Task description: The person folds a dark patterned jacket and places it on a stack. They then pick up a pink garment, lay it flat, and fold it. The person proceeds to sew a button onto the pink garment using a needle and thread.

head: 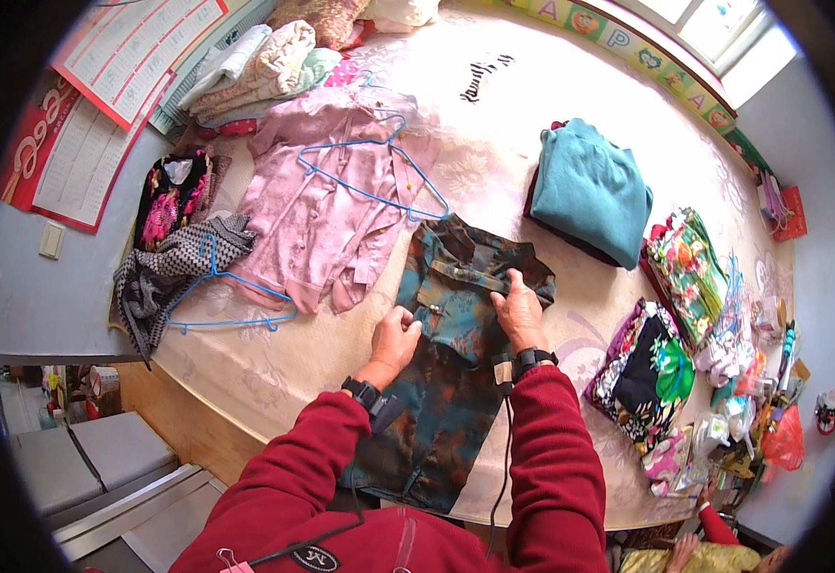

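A dark teal and brown patterned garment (453,372) lies folded lengthwise on the bed in front of me, its collar end away from me and its lower end near my body. At its left edge, my left hand (394,342) pinches the cloth between thumb and curled fingers. My right hand (521,311) grips the cloth at the upper right, just below the bunched part by the collar. A small pale button or bead shows on the front between my hands. Both wrists wear black straps, and a cable hangs from the right one.
A pink satin garment (317,193) with a blue hanger (360,143) on it lies ahead left. Nearer is another blue hanger (238,322) beside a checked cloth (174,272). Folded teal clothing (589,190) and floral clothes (650,372) lie right. Another person's hand (684,551) shows lower right.
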